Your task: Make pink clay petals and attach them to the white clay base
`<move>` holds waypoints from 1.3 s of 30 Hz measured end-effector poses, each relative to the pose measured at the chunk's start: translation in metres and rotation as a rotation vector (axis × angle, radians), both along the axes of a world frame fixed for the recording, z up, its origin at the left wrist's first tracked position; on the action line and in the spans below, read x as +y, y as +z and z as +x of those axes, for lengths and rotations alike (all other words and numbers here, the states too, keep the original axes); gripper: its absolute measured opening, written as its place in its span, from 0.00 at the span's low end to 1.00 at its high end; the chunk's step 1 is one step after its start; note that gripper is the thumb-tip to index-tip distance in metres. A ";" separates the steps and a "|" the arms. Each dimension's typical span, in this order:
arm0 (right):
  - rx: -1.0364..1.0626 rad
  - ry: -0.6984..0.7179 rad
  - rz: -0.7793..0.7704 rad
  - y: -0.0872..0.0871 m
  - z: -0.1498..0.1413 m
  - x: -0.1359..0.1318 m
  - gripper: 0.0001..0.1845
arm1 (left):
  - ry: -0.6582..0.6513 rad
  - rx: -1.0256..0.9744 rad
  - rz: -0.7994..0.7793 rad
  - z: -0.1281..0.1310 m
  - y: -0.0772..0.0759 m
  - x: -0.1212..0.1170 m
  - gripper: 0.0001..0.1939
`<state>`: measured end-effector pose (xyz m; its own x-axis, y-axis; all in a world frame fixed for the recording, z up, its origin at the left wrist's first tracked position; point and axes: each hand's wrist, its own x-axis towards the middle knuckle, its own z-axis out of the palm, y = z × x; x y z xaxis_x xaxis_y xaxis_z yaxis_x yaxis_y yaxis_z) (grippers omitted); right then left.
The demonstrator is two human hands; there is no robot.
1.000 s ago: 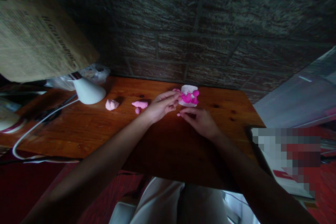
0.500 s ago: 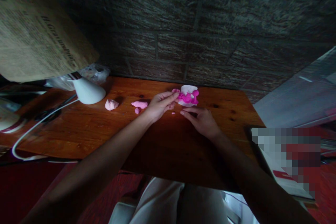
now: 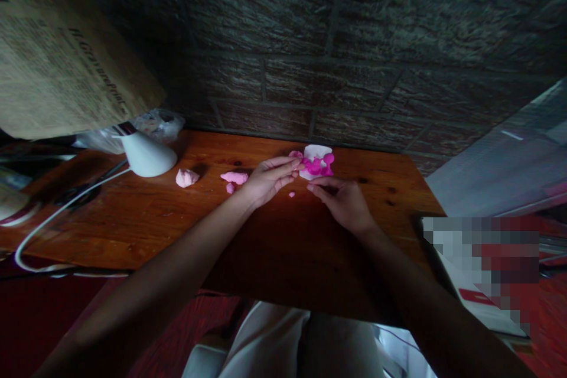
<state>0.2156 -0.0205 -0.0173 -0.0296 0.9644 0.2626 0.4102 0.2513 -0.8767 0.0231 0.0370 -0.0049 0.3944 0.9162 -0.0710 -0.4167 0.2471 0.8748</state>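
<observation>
My left hand (image 3: 273,180) pinches the left end of a bright magenta, lumpy clay piece (image 3: 317,167) between thumb and fingers. Behind that piece shows a flat whitish-pink shape (image 3: 318,152), and a duller pink bit (image 3: 296,155) lies at its upper left. My right hand (image 3: 345,199) is just below the magenta piece, thumb and forefinger drawn together; anything between them is too small to make out. On the wooden table under my hands is a small pink crumb (image 3: 291,194). Left of my left wrist lie a pink clay roll (image 3: 234,178) and a small pink ball (image 3: 230,188).
A pale pink lump (image 3: 186,178) sits farther left, near the white base (image 3: 153,155) of a lamp with a printed shade (image 3: 66,53). A white cable (image 3: 71,212) crosses the table (image 3: 155,218). Behind rises a dark brick wall (image 3: 292,29); a pixelated object (image 3: 482,271) is at right.
My right hand's fingertips have shifted slightly right and up, closer to the magenta piece. The right end of that piece looks a little lower. My left hand keeps its pinch.
</observation>
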 end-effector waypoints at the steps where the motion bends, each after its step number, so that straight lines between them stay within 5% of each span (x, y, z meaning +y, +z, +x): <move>1: 0.002 0.009 0.001 0.001 0.000 0.000 0.09 | 0.002 -0.002 0.001 0.000 0.000 0.000 0.06; 21: -0.093 -0.050 -0.019 -0.006 -0.001 0.001 0.17 | 0.070 -0.140 -0.146 0.004 0.007 -0.001 0.01; 32: 0.008 0.025 0.009 -0.005 -0.001 0.001 0.15 | 0.031 -0.148 -0.046 0.005 0.004 -0.002 0.13; 39: 0.112 -0.062 -0.025 -0.006 -0.002 0.002 0.18 | -0.022 -0.117 -0.101 0.005 0.004 -0.004 0.16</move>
<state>0.2141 -0.0184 -0.0233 0.0583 0.9697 0.2371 0.3231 0.2064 -0.9236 0.0286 0.0331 -0.0011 0.4254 0.8977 -0.1149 -0.5082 0.3420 0.7904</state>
